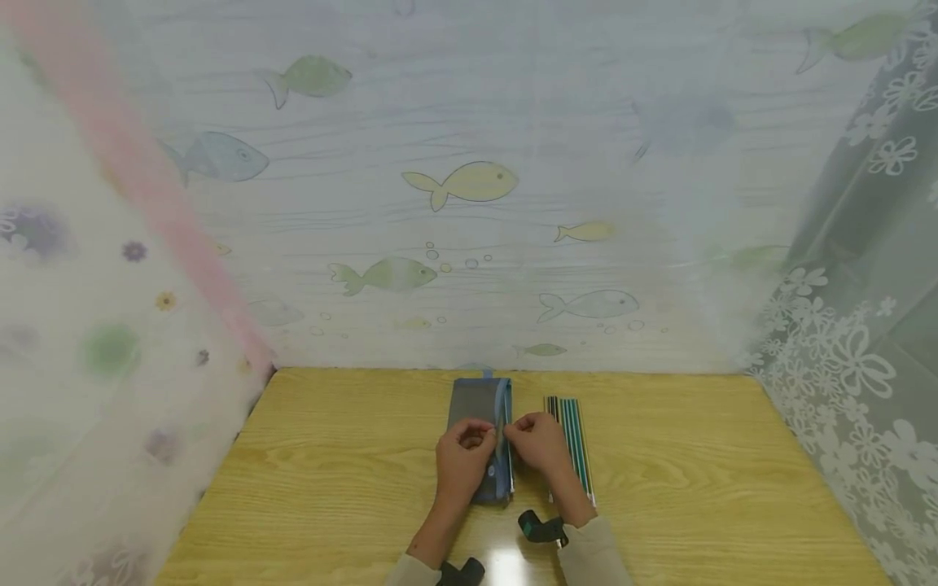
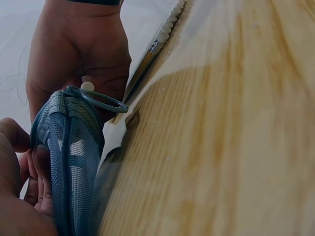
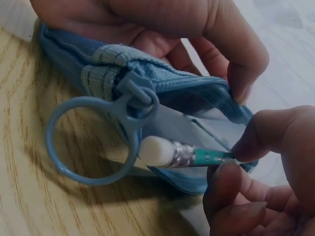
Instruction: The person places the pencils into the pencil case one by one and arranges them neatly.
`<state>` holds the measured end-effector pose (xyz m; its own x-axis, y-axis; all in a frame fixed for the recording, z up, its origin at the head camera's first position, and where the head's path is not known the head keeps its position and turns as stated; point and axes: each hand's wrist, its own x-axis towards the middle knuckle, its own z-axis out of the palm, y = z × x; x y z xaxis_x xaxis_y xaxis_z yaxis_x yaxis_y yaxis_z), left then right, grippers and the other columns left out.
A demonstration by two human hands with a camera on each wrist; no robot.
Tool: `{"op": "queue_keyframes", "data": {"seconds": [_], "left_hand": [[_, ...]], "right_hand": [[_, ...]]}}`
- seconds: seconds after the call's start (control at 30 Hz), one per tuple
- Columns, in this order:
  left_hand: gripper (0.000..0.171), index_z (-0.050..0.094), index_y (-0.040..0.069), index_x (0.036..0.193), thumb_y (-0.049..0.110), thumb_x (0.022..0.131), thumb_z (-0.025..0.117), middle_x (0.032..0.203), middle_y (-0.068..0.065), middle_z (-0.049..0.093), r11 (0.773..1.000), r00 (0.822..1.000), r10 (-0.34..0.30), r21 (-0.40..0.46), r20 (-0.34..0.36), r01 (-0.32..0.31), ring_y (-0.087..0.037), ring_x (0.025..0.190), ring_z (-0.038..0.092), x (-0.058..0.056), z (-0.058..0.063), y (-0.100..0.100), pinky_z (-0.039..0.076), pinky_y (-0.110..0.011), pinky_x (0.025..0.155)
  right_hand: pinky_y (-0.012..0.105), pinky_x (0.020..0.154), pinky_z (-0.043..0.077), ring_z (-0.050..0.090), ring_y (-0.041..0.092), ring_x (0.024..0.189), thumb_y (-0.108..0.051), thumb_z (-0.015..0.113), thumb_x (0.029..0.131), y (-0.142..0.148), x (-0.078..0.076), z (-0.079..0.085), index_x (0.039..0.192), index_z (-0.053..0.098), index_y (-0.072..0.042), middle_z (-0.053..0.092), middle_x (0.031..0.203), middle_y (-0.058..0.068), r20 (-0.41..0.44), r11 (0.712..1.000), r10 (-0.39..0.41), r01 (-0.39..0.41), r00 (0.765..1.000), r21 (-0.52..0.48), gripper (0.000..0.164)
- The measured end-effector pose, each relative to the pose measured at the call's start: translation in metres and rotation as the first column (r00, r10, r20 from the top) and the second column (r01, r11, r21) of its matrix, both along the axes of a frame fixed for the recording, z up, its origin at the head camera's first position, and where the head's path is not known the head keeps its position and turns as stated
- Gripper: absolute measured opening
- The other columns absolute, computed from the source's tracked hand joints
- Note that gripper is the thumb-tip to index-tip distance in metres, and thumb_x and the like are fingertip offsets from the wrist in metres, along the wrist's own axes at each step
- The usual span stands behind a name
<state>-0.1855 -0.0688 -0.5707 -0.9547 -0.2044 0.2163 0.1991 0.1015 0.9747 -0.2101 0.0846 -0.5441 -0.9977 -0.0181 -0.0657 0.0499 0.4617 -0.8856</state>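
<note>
A blue-grey mesh pencil case (image 1: 472, 400) stands upright on its side edge along the table, its zip undone. My left hand (image 1: 462, 462) pinches the rim of the opening, holding that side, as the right wrist view shows. A green pencil (image 3: 205, 157) with a white eraser end lies at the mouth, and my right hand (image 1: 544, 446) pinches it between thumb and fingers. The pencil's far end is hidden by my hand and the case. A blue ring pull (image 3: 88, 177) hangs from the zip beside the eraser.
Several pencils (image 1: 573, 439), green and dark striped, lie side by side right of the case, partly behind my right forearm. Wood-grain tabletop (image 1: 330, 456) surrounds them. A fish-patterned sheet (image 1: 469, 268) hangs behind the far edge, with flowered sheets at both sides.
</note>
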Motion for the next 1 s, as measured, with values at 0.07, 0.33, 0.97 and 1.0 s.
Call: {"op": "queue_keyframes", "data": {"seconds": [0.07,0.33,0.97,1.0], "left_hand": [[0.005,0.078,0.003,0.092,0.003,0.089,0.081,0.083,-0.007,0.073,1.000,1.000,-0.004,0.005,0.001,0.004,-0.011,0.067,0.068,0.0006,0.0004,0.0006,0.055,-0.021,0.060],[0.009,0.078,0.010,0.091,0.001,0.090,0.078,0.083,-0.006,0.073,1.000,1.000,-0.008,0.009,0.023,0.007,-0.012,0.068,0.068,0.0038,0.0040,0.0013,0.055,-0.021,0.060],[0.008,0.078,0.009,0.091,0.001,0.090,0.078,0.083,-0.007,0.073,1.000,1.000,-0.018,0.021,-0.002,0.018,-0.012,0.066,0.068,0.0038,0.0024,0.0021,0.055,-0.021,0.058],[0.008,0.078,0.009,0.090,0.001,0.090,0.078,0.082,-0.007,0.073,1.000,1.000,-0.019,0.020,-0.005,0.019,-0.012,0.066,0.068,0.0037,0.0021,0.0022,0.056,-0.021,0.058]], "right_hand": [[0.029,0.048,0.046,0.061,0.015,0.053,-0.018,0.068,0.091,0.0000,0.0000,-0.0010,0.087,0.075,-0.002,0.066,0.062,0.001,-0.003,1.000,-0.006,0.006,1.000,0.000,0.018],[0.029,0.049,0.047,0.064,0.016,0.052,-0.016,0.068,0.091,-0.0009,0.0020,-0.0010,0.090,0.075,0.001,0.068,0.064,0.004,-0.019,0.999,-0.031,0.030,0.999,-0.037,0.018],[0.030,0.049,0.050,0.064,0.016,0.050,-0.017,0.069,0.090,-0.0007,-0.0022,-0.0075,0.089,0.074,-0.001,0.068,0.067,0.004,-0.015,0.996,-0.052,0.050,0.999,-0.076,0.016],[0.030,0.049,0.050,0.064,0.016,0.050,-0.016,0.069,0.090,-0.0011,-0.0020,-0.0071,0.089,0.074,-0.001,0.068,0.067,0.004,-0.018,0.996,-0.053,0.052,0.998,-0.077,0.016]]}}
